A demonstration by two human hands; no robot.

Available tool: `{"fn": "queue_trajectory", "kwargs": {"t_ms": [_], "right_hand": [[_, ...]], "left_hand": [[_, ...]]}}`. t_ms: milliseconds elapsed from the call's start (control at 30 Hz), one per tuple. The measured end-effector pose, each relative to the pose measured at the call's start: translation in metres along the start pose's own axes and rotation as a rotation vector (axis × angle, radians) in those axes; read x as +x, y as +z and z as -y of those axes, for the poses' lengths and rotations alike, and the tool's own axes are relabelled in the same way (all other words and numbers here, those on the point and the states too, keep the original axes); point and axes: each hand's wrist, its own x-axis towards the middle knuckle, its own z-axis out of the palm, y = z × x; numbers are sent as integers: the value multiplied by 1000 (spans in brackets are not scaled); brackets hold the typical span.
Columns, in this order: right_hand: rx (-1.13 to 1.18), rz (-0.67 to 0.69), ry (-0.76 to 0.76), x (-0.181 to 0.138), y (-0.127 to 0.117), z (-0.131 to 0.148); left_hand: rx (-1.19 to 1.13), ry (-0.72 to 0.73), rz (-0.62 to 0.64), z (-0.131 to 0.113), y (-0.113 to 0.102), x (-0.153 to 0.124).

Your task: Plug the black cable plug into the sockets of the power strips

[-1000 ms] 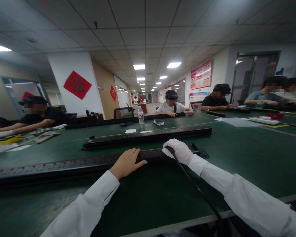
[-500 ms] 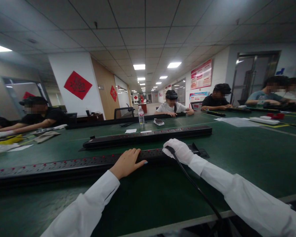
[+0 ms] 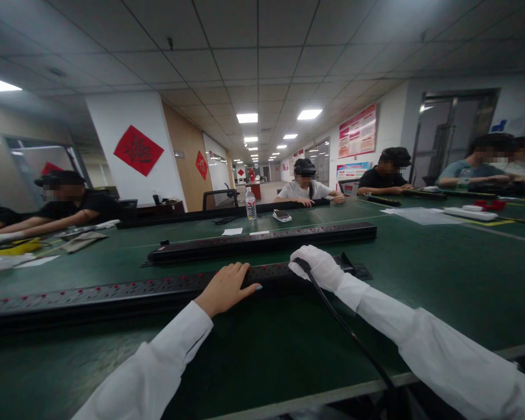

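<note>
A long black power strip (image 3: 126, 291) with red switches lies across the green table in front of me. My bare left hand (image 3: 226, 288) rests on its near edge, fingers stretched flat over the top. My right hand (image 3: 317, 266), in a white glove, sits on the strip near its right end, fingers curled around something with a black cable (image 3: 345, 332) running from it back toward me over the table edge. What the glove grips is hidden.
A second black power strip (image 3: 262, 240) lies parallel behind the first. Further back stand a water bottle (image 3: 250, 205) and a small device (image 3: 281, 216). Several other people sit around the green tables (image 3: 441, 274), working on similar strips.
</note>
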Motion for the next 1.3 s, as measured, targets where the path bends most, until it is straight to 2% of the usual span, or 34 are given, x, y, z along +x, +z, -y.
{"fn": "queue_trajectory", "kwargs": {"t_ms": [1300], "right_hand": [[5,-24,3,-1,-2,3]], "left_hand": [[-18,-15,13,2,1,0]]}}
